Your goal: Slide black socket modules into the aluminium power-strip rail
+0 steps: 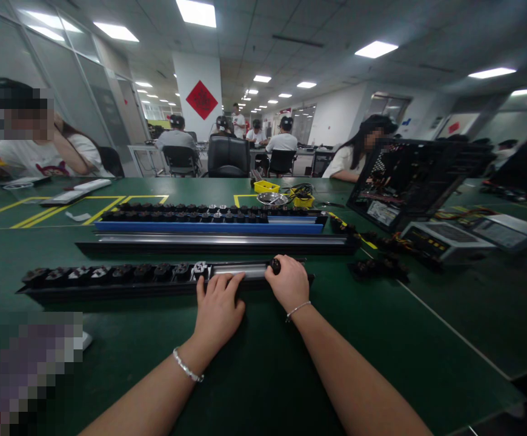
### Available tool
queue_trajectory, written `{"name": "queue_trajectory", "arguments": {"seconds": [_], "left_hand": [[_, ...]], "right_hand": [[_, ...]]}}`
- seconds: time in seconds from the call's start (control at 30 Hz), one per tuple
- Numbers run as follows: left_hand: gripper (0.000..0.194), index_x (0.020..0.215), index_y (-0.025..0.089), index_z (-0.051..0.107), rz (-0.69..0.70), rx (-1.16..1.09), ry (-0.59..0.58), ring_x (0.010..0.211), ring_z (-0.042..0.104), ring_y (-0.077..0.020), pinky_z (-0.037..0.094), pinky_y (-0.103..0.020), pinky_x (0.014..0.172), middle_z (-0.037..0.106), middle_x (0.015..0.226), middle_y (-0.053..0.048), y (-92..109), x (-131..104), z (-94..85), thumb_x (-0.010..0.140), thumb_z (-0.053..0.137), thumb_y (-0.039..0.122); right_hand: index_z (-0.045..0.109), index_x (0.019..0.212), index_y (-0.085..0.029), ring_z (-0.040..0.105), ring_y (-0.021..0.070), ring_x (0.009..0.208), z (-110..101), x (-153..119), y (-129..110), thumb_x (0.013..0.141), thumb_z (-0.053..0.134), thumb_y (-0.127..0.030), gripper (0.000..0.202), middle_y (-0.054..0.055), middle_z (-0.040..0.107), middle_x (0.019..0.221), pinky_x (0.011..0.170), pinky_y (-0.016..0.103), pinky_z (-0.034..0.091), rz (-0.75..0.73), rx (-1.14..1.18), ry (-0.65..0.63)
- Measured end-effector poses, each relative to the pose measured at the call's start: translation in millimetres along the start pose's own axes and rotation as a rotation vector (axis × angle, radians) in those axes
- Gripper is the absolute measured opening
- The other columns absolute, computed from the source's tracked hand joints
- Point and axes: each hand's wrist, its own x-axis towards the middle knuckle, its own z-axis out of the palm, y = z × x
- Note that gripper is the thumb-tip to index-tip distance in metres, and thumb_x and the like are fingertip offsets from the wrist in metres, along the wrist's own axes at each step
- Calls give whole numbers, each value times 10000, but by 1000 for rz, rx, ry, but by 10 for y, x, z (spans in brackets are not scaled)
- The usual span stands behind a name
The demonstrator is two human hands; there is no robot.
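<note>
A long black rail [118, 295] lies crosswise in front of me, with a row of black block-shaped modules [143, 272] set along its left stretch. One whitish module [199, 270] ends that row. My left hand [220, 303] rests with spread fingers on the near side of the rail, just right of the whitish module, over a bare silvery stretch. At the rail's right end, the fingers of my right hand [292, 281] are curled round a small black part [275, 265]. Most of that part is hidden by the fingers.
Behind lie a second black rail [218, 243] and a blue rail [209, 227] with modules. To the right are loose black parts [379, 267], a power supply [445, 241] and an open computer case [409, 181]. Yellow trays [266, 186] stand farther back. Two people sit across the table.
</note>
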Motion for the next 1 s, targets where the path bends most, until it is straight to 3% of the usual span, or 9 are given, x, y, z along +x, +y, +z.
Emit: {"name": "queue_trajectory", "arguments": {"seconds": [0.63, 1.0], "left_hand": [[505, 1230, 269, 509, 2, -3, 5, 1124, 446, -247, 113, -546, 1070, 584, 1113, -48, -9, 1, 3, 733, 489, 186], [507, 1227, 274, 514, -2, -8, 2, 1124, 448, -244, 112, -543, 1073, 587, 1111, -45, 7, 2, -15, 728, 493, 183]], "right_hand": [[556, 743, -197, 537, 180, 833, -77, 17, 58, 754, 475, -274, 112, 43, 630, 820, 779, 298, 342, 33, -8, 3], [595, 970, -212, 523, 224, 995, -38, 12, 76, 769, 503, -321, 247, 63, 649, 976, 917, 387, 307, 46, 8, 9]]}}
